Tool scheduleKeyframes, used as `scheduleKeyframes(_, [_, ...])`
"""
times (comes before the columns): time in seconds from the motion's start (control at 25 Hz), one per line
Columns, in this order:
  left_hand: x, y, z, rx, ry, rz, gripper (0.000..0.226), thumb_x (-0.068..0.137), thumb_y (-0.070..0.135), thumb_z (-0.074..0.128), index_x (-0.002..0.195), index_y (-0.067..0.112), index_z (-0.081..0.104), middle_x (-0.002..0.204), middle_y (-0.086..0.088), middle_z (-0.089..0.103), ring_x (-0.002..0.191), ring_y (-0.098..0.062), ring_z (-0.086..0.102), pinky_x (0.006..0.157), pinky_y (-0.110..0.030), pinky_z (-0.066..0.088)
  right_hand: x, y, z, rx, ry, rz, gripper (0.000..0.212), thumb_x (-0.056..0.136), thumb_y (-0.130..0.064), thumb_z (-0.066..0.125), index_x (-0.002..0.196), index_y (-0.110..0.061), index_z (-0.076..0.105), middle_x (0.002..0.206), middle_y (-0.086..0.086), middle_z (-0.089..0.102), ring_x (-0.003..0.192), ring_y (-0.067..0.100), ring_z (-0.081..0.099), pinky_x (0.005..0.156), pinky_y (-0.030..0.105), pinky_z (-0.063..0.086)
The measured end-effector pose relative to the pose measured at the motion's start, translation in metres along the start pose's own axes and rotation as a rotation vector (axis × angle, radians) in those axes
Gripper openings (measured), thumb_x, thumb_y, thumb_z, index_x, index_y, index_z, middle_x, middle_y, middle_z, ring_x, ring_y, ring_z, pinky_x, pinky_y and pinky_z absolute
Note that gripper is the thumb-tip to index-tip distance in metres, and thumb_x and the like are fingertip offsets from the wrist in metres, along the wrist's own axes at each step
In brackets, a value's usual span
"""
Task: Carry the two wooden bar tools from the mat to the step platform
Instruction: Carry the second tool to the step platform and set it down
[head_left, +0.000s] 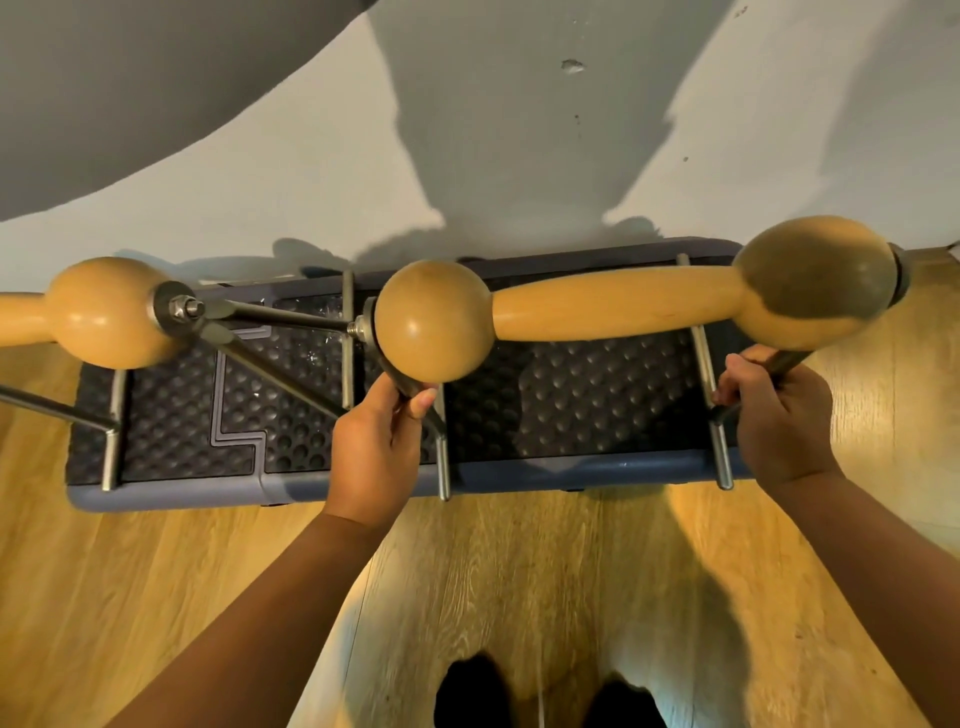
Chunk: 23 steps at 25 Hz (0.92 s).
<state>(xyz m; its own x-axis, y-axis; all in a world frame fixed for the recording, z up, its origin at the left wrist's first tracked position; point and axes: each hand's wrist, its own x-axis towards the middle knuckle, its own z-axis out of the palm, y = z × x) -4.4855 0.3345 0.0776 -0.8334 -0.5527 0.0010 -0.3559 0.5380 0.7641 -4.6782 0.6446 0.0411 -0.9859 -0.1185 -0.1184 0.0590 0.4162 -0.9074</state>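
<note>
Wooden bar tool (613, 306) lengthwise left-right above step platform (571, 467)

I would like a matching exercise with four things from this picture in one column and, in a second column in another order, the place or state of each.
Things:
1. left hand
2. right hand
3. second wooden bar
4. step platform

Places or states:
A. grips a metal leg under the dark-stained knob
B. lies on the wooden floor by the wall
C. runs off the left edge, no hand on it
D. grips a metal leg under the middle knob

Pairs: 1-D, 2-A, 3-C, 4-B
</note>
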Motion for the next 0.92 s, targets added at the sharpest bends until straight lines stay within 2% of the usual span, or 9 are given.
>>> scheduleKeyframes(0.12, [-0.001, 0.003, 0.002, 0.008, 0.0, -0.025, 0.017, 0.104, 0.028, 0.058, 0.113, 0.016, 0.064, 0.09, -0.011, 0.074, 0.088, -0.032, 0.071, 0.076, -0.057, 0.058, 0.001, 0.002, -0.002, -0.008, -0.029, 0.005, 0.031, 0.094, -0.029, 0.054, 0.068, -0.013, 0.057, 0.066, 0.02, 0.058, 0.073, 0.039, 0.06, 0.076, 0.048, 0.05])
scheduleKeyframes(0.2, [-0.002, 0.004, 0.001, 0.007, 0.01, -0.043, 0.018, 0.105, 0.028, 0.058, 0.114, 0.013, 0.064, 0.092, -0.014, 0.074, 0.089, -0.037, 0.07, 0.077, -0.057, 0.057, 0.001, 0.002, -0.002, -0.007, -0.035, 0.026, 0.033, 0.094, -0.031, 0.055, 0.068, -0.011, 0.056, 0.069, 0.024, 0.059, 0.075, 0.042, 0.061, 0.077, 0.052, 0.05])
scheduleKeyframes(0.32, [-0.003, 0.01, 0.003, -0.016, 0.006, -0.092, 0.03, 0.105, 0.033, 0.055, 0.119, 0.008, 0.065, 0.1, -0.017, 0.075, 0.094, -0.037, 0.07, 0.084, -0.056, 0.057, -0.001, 0.0, -0.004, -0.018, -0.049, 0.043, 0.039, 0.096, -0.034, 0.054, 0.067, -0.009, 0.059, 0.07, 0.021, 0.062, 0.074, 0.034, 0.064, 0.074, 0.042, 0.05])
scheduleKeyframes(0.48, [-0.005, 0.016, 0.004, -0.006, -0.013, -0.131, 0.042, 0.102, 0.044, 0.049, 0.116, 0.008, 0.064, 0.098, -0.024, 0.072, 0.085, -0.021, 0.061, 0.082, -0.055, 0.054, -0.006, -0.008, -0.006, -0.039, -0.065, 0.066, 0.046, 0.096, -0.039, 0.052, 0.071, -0.001, 0.06, 0.072, 0.018, 0.063, 0.067, 0.01, 0.058, 0.064, 0.021, 0.045])
scheduleKeyframes(0.64, [-0.006, 0.018, 0.002, -0.014, -0.029, -0.168, 0.05, 0.099, 0.053, 0.047, 0.115, 0.008, 0.063, 0.104, -0.026, 0.071, 0.089, -0.02, 0.058, 0.085, -0.057, 0.053, -0.011, -0.013, -0.007, -0.039, -0.078, 0.098, 0.046, 0.1, -0.037, 0.052, 0.078, 0.004, 0.059, 0.076, 0.023, 0.062, 0.064, 0.01, 0.054, 0.058, 0.016, 0.041])
scheduleKeyframes(0.8, [-0.007, 0.021, 0.003, 0.006, -0.04, -0.169, 0.038, 0.105, 0.038, 0.051, 0.116, 0.003, 0.063, 0.105, -0.027, 0.071, 0.091, -0.019, 0.059, 0.086, -0.056, 0.053, -0.012, -0.017, -0.011, -0.095, -0.101, 0.126, 0.048, 0.098, -0.045, 0.05, 0.083, -0.001, 0.06, 0.08, 0.02, 0.065, 0.064, 0.006, 0.055, 0.059, 0.013, 0.04])
scheduleKeyframes(0.92, [-0.006, 0.021, 0.002, 0.022, -0.054, -0.181, 0.034, 0.107, 0.03, 0.052, 0.117, 0.0, 0.062, 0.104, -0.028, 0.07, 0.091, -0.019, 0.057, 0.085, -0.053, 0.053, -0.013, -0.018, -0.014, -0.157, -0.11, 0.149, 0.04, 0.098, -0.047, 0.048, 0.088, -0.011, 0.062, 0.083, 0.011, 0.066, 0.072, 0.004, 0.059, 0.062, 0.01, 0.039])
